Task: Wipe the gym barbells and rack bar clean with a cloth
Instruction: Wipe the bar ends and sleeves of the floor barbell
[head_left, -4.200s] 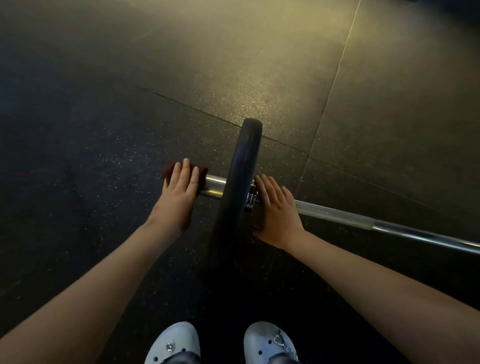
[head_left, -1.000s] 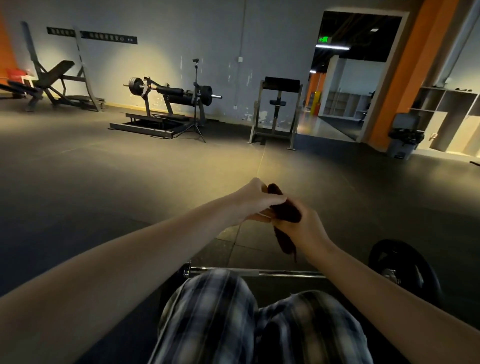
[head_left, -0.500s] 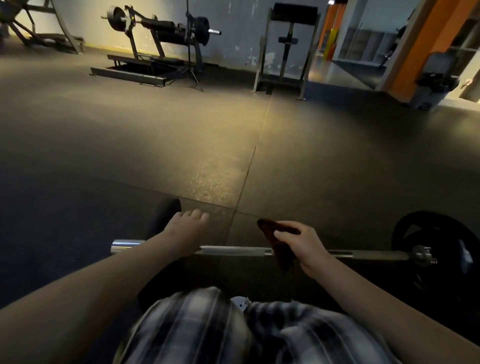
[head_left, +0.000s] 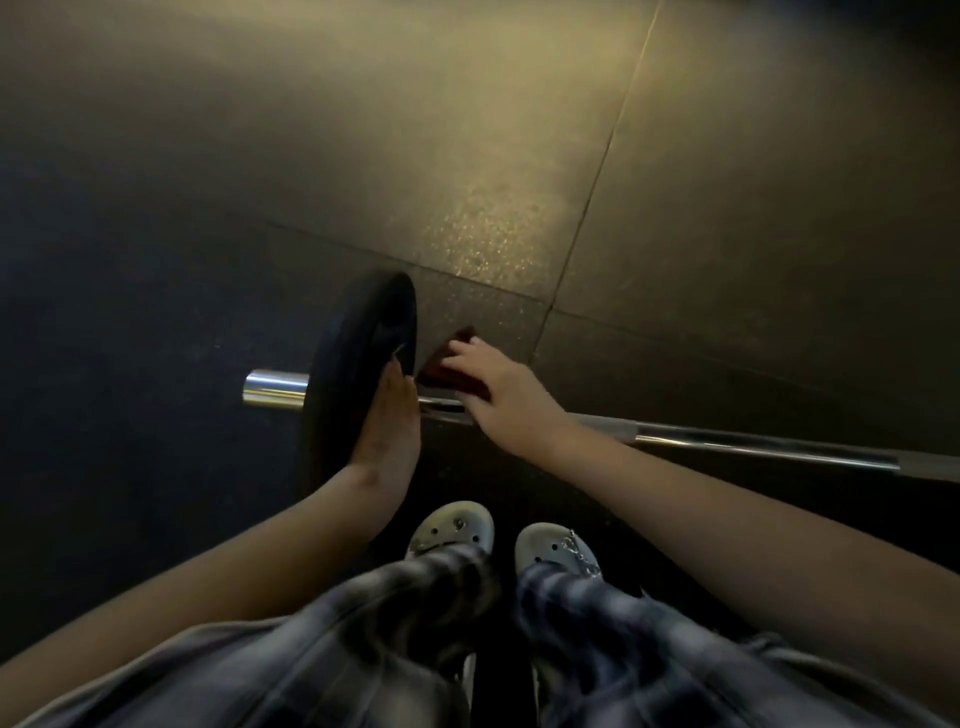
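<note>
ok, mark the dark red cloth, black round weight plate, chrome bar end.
dark red cloth (head_left: 441, 371): head view, exposed fold
black round weight plate (head_left: 343, 364): head view, outer rim
chrome bar end (head_left: 274, 388): head view, sleeve tip

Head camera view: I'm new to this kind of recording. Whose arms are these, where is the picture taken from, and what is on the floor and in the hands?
There is no machine here. A person wears one camera on the head, looking down, so the arms are their own. A barbell lies on the dark rubber floor, with a black weight plate on one end. The left hand rests flat against the plate. The right hand grips a dark red cloth on the bar, right beside the plate. Below are the person's pale shoes and plaid trousers.
</note>
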